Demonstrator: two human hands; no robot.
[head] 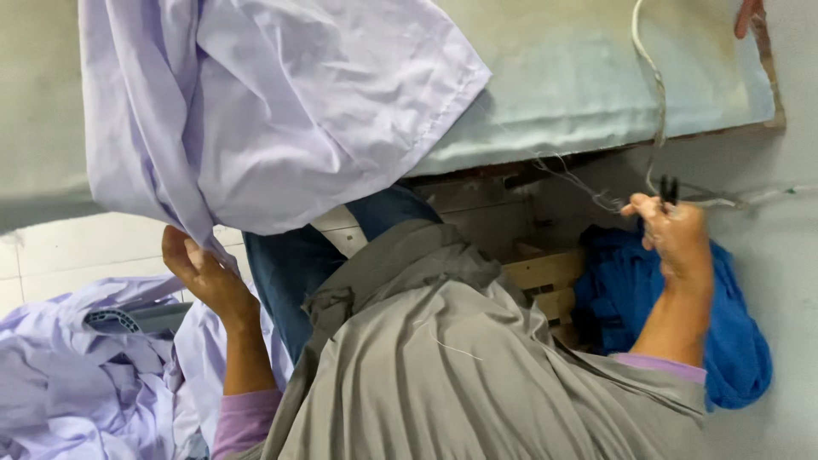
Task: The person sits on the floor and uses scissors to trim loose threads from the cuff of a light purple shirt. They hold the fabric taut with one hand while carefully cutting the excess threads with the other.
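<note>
At far left I see a heap of lilac cloth (pixel 60 375) on the floor, and beside it my left hand (pixel 200 273) pinches shut on the hanging edge of the lilac garment (pixel 256 111) draped over the pale padded worktop (pixel 579 77). Across my grey-clad lap, my right hand (pixel 677 234) is closed on small dark snips (pixel 669 189) among loose threads (pixel 588 187) below the worktop's edge, with a blue cloth bundle (pixel 741 341) just behind the wrist.

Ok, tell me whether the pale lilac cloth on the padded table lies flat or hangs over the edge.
Hanging over: the pale lilac cloth drapes past the padded table edge, its lower corner gripped by the left hand.
</note>
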